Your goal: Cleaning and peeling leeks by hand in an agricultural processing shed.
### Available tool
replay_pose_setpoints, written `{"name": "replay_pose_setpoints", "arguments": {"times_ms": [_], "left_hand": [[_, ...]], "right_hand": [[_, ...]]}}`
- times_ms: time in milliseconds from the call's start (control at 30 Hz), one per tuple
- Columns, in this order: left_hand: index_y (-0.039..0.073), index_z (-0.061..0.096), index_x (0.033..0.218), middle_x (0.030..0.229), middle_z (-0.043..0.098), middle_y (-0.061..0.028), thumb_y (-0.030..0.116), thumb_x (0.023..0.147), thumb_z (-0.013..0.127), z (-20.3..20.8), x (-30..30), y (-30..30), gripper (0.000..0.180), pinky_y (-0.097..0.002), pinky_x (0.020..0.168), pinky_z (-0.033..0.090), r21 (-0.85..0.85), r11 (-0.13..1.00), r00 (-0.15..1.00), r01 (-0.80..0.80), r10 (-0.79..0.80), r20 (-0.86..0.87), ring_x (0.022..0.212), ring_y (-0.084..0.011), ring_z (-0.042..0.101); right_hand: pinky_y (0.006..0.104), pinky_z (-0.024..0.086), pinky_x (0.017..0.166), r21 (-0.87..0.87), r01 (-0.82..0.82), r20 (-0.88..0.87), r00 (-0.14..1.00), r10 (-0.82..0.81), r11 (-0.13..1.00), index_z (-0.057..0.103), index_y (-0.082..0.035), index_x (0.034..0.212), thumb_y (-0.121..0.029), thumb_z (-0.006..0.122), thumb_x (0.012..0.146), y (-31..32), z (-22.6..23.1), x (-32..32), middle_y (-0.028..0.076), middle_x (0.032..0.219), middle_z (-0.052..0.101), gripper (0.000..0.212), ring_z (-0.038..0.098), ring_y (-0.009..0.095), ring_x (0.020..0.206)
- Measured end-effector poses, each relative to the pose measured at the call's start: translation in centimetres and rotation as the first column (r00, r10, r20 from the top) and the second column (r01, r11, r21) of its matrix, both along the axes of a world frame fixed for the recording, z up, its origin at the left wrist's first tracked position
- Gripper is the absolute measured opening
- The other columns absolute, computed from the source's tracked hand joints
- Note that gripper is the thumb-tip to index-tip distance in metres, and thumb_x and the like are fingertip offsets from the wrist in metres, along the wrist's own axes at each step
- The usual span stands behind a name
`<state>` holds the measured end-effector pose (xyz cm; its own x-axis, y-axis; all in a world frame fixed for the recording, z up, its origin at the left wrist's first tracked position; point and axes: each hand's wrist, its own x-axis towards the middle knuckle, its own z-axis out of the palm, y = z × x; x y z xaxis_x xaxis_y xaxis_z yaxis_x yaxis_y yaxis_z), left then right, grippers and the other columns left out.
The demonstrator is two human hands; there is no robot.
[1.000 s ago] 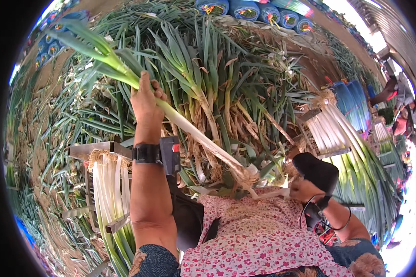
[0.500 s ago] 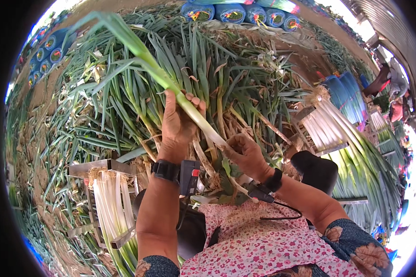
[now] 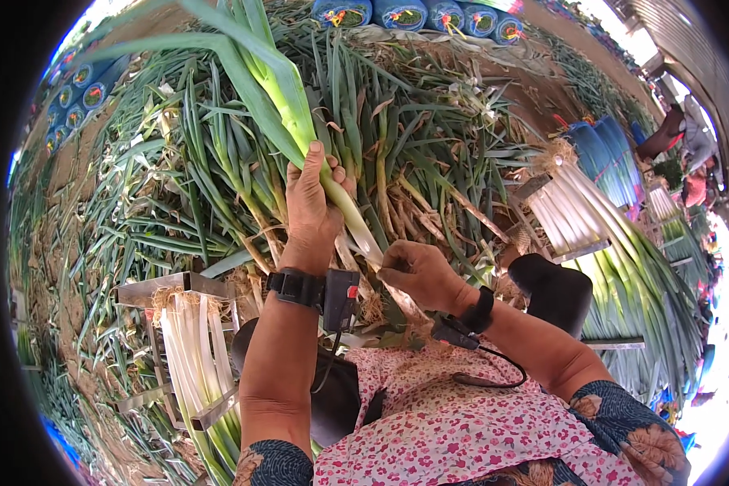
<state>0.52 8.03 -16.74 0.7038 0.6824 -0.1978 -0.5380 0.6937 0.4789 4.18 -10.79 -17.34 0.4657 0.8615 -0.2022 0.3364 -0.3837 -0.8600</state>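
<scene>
A long green onion (image 3: 350,212) slants across the middle, its green leaves up at the top left and its white shank pointing down towards me. My left hand (image 3: 309,202) is wrapped round the shank just below where the leaves fork, thumb lying along it. Closer to me, my right hand (image 3: 419,271) is closed in a pinch at the lower end of the shank; its fingers cover what lies between them. Behind both hands spreads a pile of loose green onions (image 3: 219,154), some with brown, dry skins and roots.
At my left, a metal rack (image 3: 211,283) holds white-shanked onions (image 3: 190,348). Another bundle (image 3: 571,215) rests in a rack at my right, beside a dark knee (image 3: 551,296). Blue wrapped rolls (image 3: 401,14) lie at the back. A person (image 3: 697,150) is at far right.
The green onion has turned steeper, its leaves swinging from the left to nearer upright and closer to me. My right hand has shifted slightly left and down along its lower end.
</scene>
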Motion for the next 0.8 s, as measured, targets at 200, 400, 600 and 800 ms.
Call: {"name": "replay_pose_setpoints", "arguments": {"times_ms": [200,400,600,800], "left_hand": [[0.013,0.045,0.095,0.074,0.051,-0.0024,0.014,0.083,0.067,0.0,0.1,0.6,0.026,-0.0292,0.05,0.044,0.073,0.992,0.993,-0.101,0.105,-0.052,0.058,-0.0142,0.05],[0.01,0.042,0.103,0.083,0.052,-0.0062,0.007,0.087,0.056,1.5,-0.6,1.8,0.022,-0.0309,0.057,0.046,0.198,0.971,0.988,-0.131,0.143,-0.049,0.063,-0.0155,0.051],[0.013,0.039,0.103,0.078,0.05,-0.0055,0.005,0.086,0.053,-2.1,-0.7,3.4,0.023,-0.0229,0.043,0.04,0.081,0.982,0.968,-0.168,0.18,-0.174,0.055,-0.0108,0.047],[0.014,0.04,0.107,0.077,0.052,-0.0062,0.004,0.082,0.057,-2.4,-0.7,2.4,0.032,-0.027,0.043,0.041,0.162,0.951,0.896,-0.262,0.302,-0.325,0.052,-0.0132,0.046]], "right_hand": [[0.0259,0.046,0.067,0.17,0.117,0.089,0.987,-0.133,0.979,0.06,-0.001,0.09,-0.01,0.067,0.077,0.2,-1.2,0.1,0.006,0.079,0.057,0.018,0.058,0.016,0.071],[0.028,0.046,0.078,0.462,0.451,-0.629,0.773,-0.076,0.764,0.054,-0.005,0.099,-0.016,0.054,0.092,0.2,0.5,-0.9,0.003,0.091,0.057,0.014,0.055,0.012,0.084],[0.0242,0.04,0.057,0.334,0.653,-0.942,0.236,0.237,0.68,0.046,-0.008,0.097,-0.022,0.047,0.095,-2.4,2.7,-0.2,0.0,0.075,0.051,0.014,0.048,0.007,0.064],[0.0193,0.032,0.046,-0.048,0.153,-0.646,0.749,-0.148,0.987,0.048,-0.004,0.093,-0.021,0.051,0.094,-13.1,7.1,-0.1,-0.002,0.065,0.046,0.017,0.041,0.004,0.053]]}}
